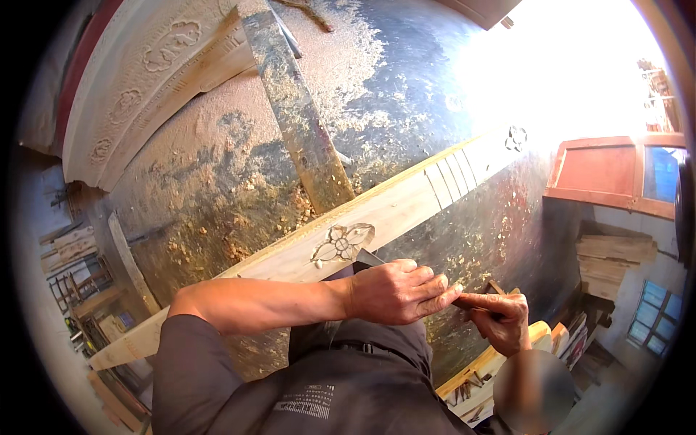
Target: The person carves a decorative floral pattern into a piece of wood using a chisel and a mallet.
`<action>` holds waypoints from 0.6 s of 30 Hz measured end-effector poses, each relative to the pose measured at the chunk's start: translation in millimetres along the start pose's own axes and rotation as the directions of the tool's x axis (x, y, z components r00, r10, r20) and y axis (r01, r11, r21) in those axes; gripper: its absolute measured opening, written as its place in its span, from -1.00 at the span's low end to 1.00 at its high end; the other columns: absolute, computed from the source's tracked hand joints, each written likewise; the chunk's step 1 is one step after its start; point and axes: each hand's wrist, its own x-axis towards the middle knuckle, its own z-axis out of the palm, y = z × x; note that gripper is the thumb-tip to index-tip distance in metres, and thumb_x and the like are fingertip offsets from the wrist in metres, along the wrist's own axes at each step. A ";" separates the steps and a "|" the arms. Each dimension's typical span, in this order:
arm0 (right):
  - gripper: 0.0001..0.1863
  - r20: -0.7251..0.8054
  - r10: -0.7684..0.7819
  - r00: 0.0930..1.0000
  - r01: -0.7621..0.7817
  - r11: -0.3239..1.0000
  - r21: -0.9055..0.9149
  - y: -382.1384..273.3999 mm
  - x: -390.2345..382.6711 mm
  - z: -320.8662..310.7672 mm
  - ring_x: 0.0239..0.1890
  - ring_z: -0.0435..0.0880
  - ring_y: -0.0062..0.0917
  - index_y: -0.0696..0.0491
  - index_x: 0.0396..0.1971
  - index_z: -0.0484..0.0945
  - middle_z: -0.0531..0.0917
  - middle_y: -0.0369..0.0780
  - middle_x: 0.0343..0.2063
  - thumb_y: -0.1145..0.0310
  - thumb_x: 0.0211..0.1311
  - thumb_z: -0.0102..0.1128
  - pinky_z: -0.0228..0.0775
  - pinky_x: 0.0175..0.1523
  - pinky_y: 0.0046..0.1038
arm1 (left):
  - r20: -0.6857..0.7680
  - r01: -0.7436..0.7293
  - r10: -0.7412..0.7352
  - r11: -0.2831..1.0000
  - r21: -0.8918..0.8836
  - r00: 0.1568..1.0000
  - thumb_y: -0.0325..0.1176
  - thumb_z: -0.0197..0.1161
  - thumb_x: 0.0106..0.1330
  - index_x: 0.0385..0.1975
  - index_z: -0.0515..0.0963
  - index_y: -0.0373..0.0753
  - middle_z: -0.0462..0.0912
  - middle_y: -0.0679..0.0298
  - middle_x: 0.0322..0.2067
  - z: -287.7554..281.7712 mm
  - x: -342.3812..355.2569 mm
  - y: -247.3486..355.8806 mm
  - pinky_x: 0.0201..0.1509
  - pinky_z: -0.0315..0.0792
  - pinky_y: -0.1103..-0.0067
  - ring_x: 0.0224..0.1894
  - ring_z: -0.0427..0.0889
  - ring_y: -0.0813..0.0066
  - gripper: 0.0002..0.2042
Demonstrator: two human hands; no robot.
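A long pale wooden plank (406,203) runs on a slant from lower left to upper right. It bears a carved flower (341,243), a group of carved grooves (453,176) and a second small flower (516,138) near its far end. My left hand (399,291) lies over a chisel, fingers pressed along its shaft. The metal blade (370,257) sticks out from under that hand and its tip sits right beside the carved flower. My right hand (502,317) is closed around the chisel's wooden handle, just right of the left fingertips.
The plank lies across a dark surface (217,167) strewn with sawdust and wood chips. A worn flat bar (297,116) crosses behind the plank. A curved carved board (145,80) lies at upper left. A tray of carving tools (471,384) sits at lower right, stacked wood (616,257) beyond it.
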 end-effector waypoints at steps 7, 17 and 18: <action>-0.56 0.098 0.027 0.995 -0.019 0.997 -0.080 3.7 13.1 -12.2 -0.56 0.71 -0.74 0.15 -0.01 0.91 0.88 -0.19 -0.45 0.78 0.17 0.26 0.52 -0.43 -0.62 | 0.084 0.060 -0.056 0.997 -0.045 0.995 -0.34 0.35 0.37 0.32 0.68 -0.29 0.62 0.31 -0.13 -2.0 -0.3 -2.1 -0.30 0.52 0.59 -0.28 0.62 0.57 -0.50; -0.54 0.137 0.007 0.991 0.007 0.995 -0.101 10.4 32.4 -24.0 -0.52 0.72 -0.64 0.04 0.02 0.93 0.81 -0.18 -0.51 0.69 0.14 0.37 0.55 -0.33 -0.50 | 0.083 0.132 -0.127 0.989 -0.060 0.988 -0.39 0.32 0.40 0.37 0.62 -0.37 0.60 0.29 -0.16 -0.2 4.7 -2.9 -0.29 0.56 0.55 -0.29 0.62 0.54 -0.48; -0.54 0.154 0.041 0.987 -0.027 0.995 -0.094 11.5 35.8 -26.9 -0.51 0.73 -0.64 0.04 0.02 0.93 0.82 -0.18 -0.50 0.69 0.14 0.37 0.55 -0.32 -0.50 | 0.091 0.140 -0.135 0.989 -0.052 0.987 -0.39 0.32 0.41 0.37 0.62 -0.38 0.60 0.28 -0.17 0.4 5.2 -3.0 -0.29 0.56 0.55 -0.30 0.62 0.53 -0.48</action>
